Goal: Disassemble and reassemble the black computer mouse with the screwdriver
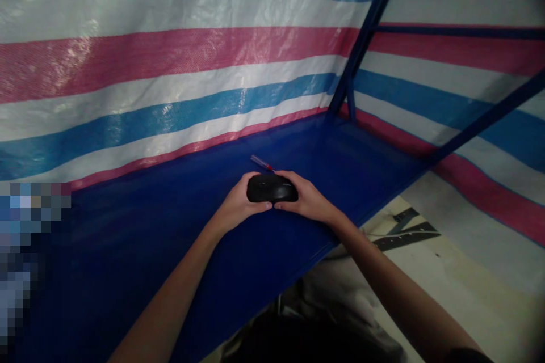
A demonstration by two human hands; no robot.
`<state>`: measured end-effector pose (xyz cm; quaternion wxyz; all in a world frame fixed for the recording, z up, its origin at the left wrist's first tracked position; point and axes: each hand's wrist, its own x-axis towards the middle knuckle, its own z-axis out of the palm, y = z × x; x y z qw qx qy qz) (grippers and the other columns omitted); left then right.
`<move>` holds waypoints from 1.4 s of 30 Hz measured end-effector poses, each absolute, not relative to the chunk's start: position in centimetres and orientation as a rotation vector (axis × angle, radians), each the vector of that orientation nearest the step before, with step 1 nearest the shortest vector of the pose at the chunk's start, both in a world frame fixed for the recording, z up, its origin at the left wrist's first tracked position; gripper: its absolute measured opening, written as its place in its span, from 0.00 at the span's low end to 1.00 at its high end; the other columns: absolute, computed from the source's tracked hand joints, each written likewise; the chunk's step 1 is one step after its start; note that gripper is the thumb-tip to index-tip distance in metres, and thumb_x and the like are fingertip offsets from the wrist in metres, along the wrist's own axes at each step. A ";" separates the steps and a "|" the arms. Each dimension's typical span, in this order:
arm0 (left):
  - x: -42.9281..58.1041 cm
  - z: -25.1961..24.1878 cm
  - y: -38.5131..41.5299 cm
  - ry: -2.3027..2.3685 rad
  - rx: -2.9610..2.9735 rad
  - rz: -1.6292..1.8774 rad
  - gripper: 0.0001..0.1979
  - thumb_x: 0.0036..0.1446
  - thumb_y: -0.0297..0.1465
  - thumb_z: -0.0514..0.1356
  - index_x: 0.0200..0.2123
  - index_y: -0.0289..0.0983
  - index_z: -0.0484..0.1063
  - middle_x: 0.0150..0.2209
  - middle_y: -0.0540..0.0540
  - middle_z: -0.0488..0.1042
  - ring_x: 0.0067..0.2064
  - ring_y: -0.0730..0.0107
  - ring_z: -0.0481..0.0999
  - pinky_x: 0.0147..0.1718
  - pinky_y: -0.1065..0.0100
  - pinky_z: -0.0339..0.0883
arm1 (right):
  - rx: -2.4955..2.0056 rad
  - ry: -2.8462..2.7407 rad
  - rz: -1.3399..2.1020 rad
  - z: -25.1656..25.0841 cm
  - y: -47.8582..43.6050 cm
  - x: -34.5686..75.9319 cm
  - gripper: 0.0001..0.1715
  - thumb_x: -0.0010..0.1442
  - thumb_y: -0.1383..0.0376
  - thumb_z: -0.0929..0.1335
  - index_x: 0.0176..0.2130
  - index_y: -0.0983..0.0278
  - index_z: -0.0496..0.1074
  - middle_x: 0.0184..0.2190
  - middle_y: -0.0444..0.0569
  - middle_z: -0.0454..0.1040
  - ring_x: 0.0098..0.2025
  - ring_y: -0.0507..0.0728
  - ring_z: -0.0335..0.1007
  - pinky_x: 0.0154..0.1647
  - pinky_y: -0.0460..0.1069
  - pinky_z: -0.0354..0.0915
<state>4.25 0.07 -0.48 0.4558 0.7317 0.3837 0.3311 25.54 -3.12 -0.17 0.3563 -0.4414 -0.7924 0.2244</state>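
Note:
A black computer mouse [272, 188] is held sideways between both my hands, over the blue tabletop [204, 295]. My left hand [239, 201] grips its left end, with the thumb along the near side. On the other end my right hand [310, 197] is closed, its thumb also on the near side. The two thumb tips nearly meet below the mouse. Just beyond the hands lies a small screwdriver [261, 163] with a clear handle and a red collar; its tip is partly hidden by the mouse and my right hand.
Striped plastic sheeting [191, 51] in blue, white and red hangs behind the table and on the right. A dark blue metal post [361, 45] rises at the back corner. Dark metal pieces [404, 235] lie on the floor at right. A blurred-out patch [25, 221] covers the left edge.

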 end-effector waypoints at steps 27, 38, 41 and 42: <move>4.6 -0.3 0.1 1.040 2.373 0.517 0.35 0.44 0.39 0.65 0.56 0.41 0.61 0.55 0.43 0.68 0.55 0.55 0.67 0.53 0.54 0.58 | -1.298 -2.042 0.641 -0.3 -4.7 26.1 0.34 0.50 0.56 0.72 0.55 0.59 0.64 0.52 0.50 0.71 0.53 0.59 0.66 0.54 0.56 0.60; 4.5 0.0 -0.1 1.031 2.266 0.543 0.42 0.44 0.39 0.66 0.61 0.40 0.53 0.58 0.39 0.65 0.57 0.52 0.65 0.55 0.52 0.56 | -1.255 -1.834 0.852 0.4 -4.8 26.1 0.30 0.50 0.58 0.72 0.53 0.59 0.66 0.50 0.50 0.71 0.50 0.59 0.69 0.52 0.56 0.63; 4.4 -0.1 -0.1 0.998 2.231 0.587 0.44 0.43 0.38 0.66 0.62 0.41 0.51 0.60 0.39 0.62 0.59 0.53 0.63 0.56 0.51 0.55 | -1.262 -1.744 0.852 0.4 -4.7 26.4 0.29 0.51 0.57 0.72 0.51 0.59 0.66 0.48 0.49 0.72 0.48 0.59 0.70 0.50 0.55 0.65; 4.3 -0.2 0.0 0.983 2.207 0.609 0.45 0.43 0.39 0.67 0.62 0.41 0.50 0.60 0.39 0.61 0.59 0.53 0.63 0.57 0.52 0.55 | -1.273 -1.703 0.812 0.3 -4.7 26.6 0.29 0.51 0.57 0.72 0.51 0.59 0.66 0.48 0.49 0.72 0.48 0.59 0.69 0.50 0.55 0.64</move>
